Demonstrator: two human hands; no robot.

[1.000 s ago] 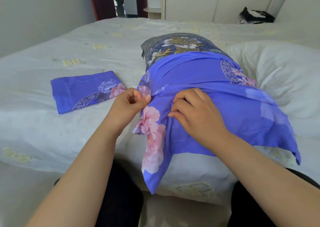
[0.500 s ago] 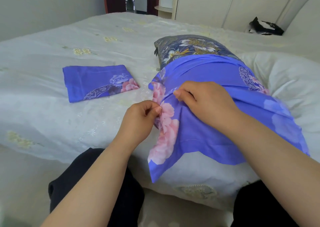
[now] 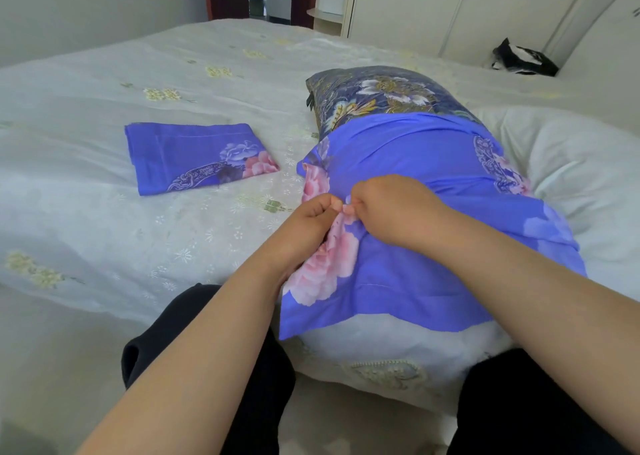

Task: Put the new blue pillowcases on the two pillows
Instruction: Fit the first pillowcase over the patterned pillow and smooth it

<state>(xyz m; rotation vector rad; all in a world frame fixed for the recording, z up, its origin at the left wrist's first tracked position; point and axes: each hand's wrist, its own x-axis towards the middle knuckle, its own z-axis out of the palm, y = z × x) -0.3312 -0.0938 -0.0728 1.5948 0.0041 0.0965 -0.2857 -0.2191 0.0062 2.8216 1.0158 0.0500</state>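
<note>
A blue pillowcase [image 3: 415,191] printed with pink flowers lies drawn partway over a pillow [image 3: 384,94] in a dark blue floral cover, on the near right part of a bed [image 3: 104,232]. The pillow's far end sticks out uncovered; the pillowcase's near, open end hangs loose over the bed's edge.

Both hands meet at the left side of the pillowcase. The left hand [image 3: 308,219] has its fingers curled, its grip pinching the pink-flowered fabric between thumb and fingers. The right hand [image 3: 398,208] is curled just beside it, almost touching, its grip pinching the same fold of cloth.

A second blue pillowcase [image 3: 194,158], folded flat into a rectangle, lies on the bed to the left, well apart from the pillow. A plain white pillow [image 3: 581,177] rests to the right, touching the partly covered one.

The bed has a white embroidered cover with pale yellow flowers. Near the far right corner lies a black and white bag [image 3: 523,61]. Pale cupboard doors [image 3: 433,11] stand behind the bed. The person's dark trousers [image 3: 256,385] show at the bottom.
</note>
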